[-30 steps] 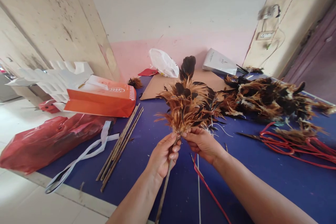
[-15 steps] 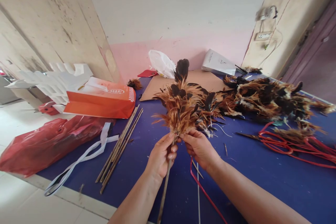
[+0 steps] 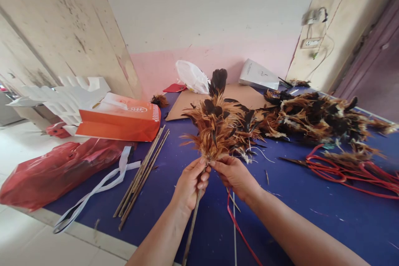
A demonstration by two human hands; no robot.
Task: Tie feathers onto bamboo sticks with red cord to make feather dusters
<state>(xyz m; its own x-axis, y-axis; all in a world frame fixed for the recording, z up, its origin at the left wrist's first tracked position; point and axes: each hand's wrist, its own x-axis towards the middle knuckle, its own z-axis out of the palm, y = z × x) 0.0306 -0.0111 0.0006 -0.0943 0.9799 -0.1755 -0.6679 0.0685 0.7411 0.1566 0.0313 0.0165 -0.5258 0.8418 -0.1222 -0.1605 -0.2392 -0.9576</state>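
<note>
A feather duster (image 3: 215,129) with brown and black feathers on a thin stick stands upright in front of me, its handle slanting down toward my body. My left hand (image 3: 193,181) is closed around the stick just below the feathers. My right hand (image 3: 232,174) pinches at the feather base, its thumb and fingertips touching the binding beside my left thumb. Red string (image 3: 237,224) trails from under my right palm toward the front of the table; its upper end is hidden by the fingers.
On the blue table (image 3: 280,228) lie bare sticks (image 3: 143,174), an orange paper bag (image 3: 121,122) and a red plastic bag (image 3: 62,170) to the left. Scissors (image 3: 294,161), a red string coil (image 3: 330,170) and a feather heap (image 3: 318,116) lie right. Cardboard (image 3: 183,104) is behind.
Both hands stay at the feather base. My right fingertips have shifted slightly left against the binding, and the duster's handle tilts a little more. The red string has swung slightly.
</note>
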